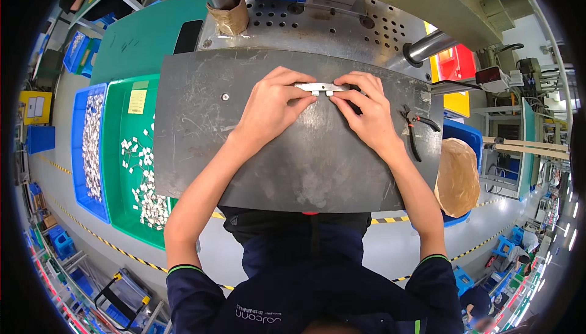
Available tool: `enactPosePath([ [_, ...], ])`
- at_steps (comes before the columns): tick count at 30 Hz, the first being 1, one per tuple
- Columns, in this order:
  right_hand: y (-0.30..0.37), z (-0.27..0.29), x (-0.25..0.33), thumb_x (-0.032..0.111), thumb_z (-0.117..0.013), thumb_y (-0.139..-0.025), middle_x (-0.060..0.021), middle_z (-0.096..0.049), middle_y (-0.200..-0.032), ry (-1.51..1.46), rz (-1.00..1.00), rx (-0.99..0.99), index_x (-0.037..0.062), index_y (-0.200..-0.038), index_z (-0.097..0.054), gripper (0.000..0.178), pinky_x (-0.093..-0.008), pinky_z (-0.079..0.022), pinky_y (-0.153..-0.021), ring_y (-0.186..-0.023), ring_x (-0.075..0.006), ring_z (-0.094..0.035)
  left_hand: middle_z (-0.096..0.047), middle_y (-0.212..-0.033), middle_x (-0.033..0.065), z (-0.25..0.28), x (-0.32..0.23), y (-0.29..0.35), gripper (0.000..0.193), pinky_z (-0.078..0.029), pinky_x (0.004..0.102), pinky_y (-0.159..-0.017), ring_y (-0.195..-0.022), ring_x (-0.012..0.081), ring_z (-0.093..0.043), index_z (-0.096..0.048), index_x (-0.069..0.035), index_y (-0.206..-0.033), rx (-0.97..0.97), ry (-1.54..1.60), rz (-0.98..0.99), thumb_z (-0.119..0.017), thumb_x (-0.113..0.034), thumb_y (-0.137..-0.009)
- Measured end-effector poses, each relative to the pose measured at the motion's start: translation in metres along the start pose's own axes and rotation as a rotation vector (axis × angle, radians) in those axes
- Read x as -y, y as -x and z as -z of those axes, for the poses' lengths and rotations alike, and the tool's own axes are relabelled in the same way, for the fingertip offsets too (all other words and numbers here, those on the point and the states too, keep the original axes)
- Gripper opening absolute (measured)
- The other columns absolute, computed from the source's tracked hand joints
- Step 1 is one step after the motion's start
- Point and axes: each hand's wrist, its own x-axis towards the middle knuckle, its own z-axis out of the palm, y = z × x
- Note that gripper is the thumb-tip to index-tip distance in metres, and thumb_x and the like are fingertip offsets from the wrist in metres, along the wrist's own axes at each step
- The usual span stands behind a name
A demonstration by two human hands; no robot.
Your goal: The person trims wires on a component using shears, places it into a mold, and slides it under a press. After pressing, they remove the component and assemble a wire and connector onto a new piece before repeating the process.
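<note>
Both my hands meet over the far middle of a dark grey metal work plate point(268, 169). Between them lies a small silvery metal bar point(322, 87) with two whitish blocks on its near side. My left hand point(278, 99) pinches the bar's left end, thumb and forefinger closed on it. At the other end, my right hand point(366, 99) has its fingers closed on the bar in the same way. The fingers hide both tips of the bar. A pair of pliers point(415, 129) with dark red-and-black handles rests on the plate, right of my right hand.
Left of the plate stand a green bin point(122, 193) with scattered white connector pieces and a blue bin point(79, 151) full of small parts. A brown-lined blue bin point(458, 175) is at the right. Beyond the plate rises a perforated metal press bed point(329, 32) with a steel column point(427, 47).
</note>
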Motion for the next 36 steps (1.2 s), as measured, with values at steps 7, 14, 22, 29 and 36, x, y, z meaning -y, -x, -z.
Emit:
enactPosePath([
  [7,0.0,-0.001,0.001,0.007,-0.081,-0.085,-0.0047,-0.07,-0.112,-0.014,-0.038,0.008,0.0028,-0.094,-0.074,0.012,-0.04,-0.045,-0.096,-0.112,-0.0263,-0.063,-0.078,-0.11,0.0074,-0.002,-0.004,-0.001,0.009,-0.057,0.0367,-0.085,-0.101,0.0262,-0.069,-0.081,-0.002,-0.088,-0.005,0.051,0.103,-0.084,-0.004,-0.08],
  [14,-0.001,-0.001,0.001,0.007,-0.082,-0.085,-0.0042,-0.07,-0.111,0.006,-0.018,-0.01,0.003,-0.093,-0.073,0.012,-0.0398,-0.046,-0.095,-0.109,-0.0262,-0.064,-0.078,-0.108,0.0076,-0.006,-0.001,0.0,0.009,-0.057,0.0376,-0.085,-0.1,0.0275,-0.069,-0.075,0.0,-0.085,-0.028,0.028,0.049,-0.082,-0.002,-0.079],
  [22,-0.008,-0.004,0.002,0.006,-0.087,-0.079,-0.0063,-0.073,-0.108,0.035,-0.098,-0.031,0.0038,-0.096,-0.073,0.022,-0.04,-0.049,-0.091,-0.104,-0.0273,-0.067,-0.077,-0.105,0.007,-0.005,0.009,-0.006,0.01,-0.057,0.0411,-0.087,-0.1,0.0297,-0.069,-0.07,-0.002,-0.081,-0.099,0.026,-0.037,-0.079,-0.003,-0.077],
  [29,-0.067,-0.001,-0.036,0.021,-0.083,-0.083,-0.0167,-0.063,-0.129,0.041,-0.165,-0.23,0.0055,-0.125,-0.064,0.049,-0.0468,-0.043,-0.109,-0.125,-0.0376,-0.057,-0.072,-0.1,0.0107,-0.004,0.01,-0.002,0.028,-0.055,0.042,-0.086,-0.096,0.0334,-0.068,-0.067,-0.004,-0.102,-0.079,0.04,0.006,-0.08,-0.003,-0.078],
  [36,-0.216,0.039,-0.13,0.034,-0.077,-0.092,-0.0121,-0.076,-0.104,-0.04,-0.387,0.089,0.0032,-0.115,-0.074,0.039,-0.0377,-0.052,-0.093,-0.103,-0.0247,-0.069,-0.068,-0.107,0.008,-0.007,-0.003,-0.008,0.026,-0.051,0.0414,-0.091,-0.102,0.0302,-0.064,-0.067,-0.005,-0.101,-0.135,0.012,-0.072,-0.08,-0.005,-0.079],
])
